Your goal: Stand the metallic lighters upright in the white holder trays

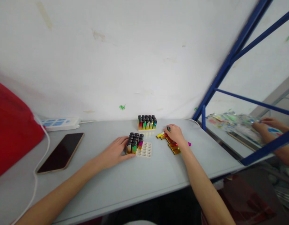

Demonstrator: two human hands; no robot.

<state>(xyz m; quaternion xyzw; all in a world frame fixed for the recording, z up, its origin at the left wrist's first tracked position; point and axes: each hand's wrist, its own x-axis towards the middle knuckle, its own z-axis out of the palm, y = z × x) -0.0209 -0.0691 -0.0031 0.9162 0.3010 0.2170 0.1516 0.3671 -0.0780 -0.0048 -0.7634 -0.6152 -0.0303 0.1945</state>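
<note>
My left hand (117, 149) curls around the left side of a white tray (146, 150) with round holes. Upright lighters (132, 143) with black tops and shiny coloured bodies fill the tray's left part; its right-hand holes show bare. Over a pile of loose lighters (174, 147), lying flat in yellow, red, gold and magenta, is my right hand (174, 132). Its fingers are closed on a lighter (168, 128), of which only the dark top shows. Behind, near the wall, stands a full block of upright lighters (147, 122) in another tray.
A phone (62, 152) lies at the left, beside a white cable (36, 175) and a power strip (61, 123). A red bag (13, 128) stands at the far left. Blue metal bars (219, 75) rise at the right; beyond them another person's hands (266, 125) handle plastic wrapping (231, 122).
</note>
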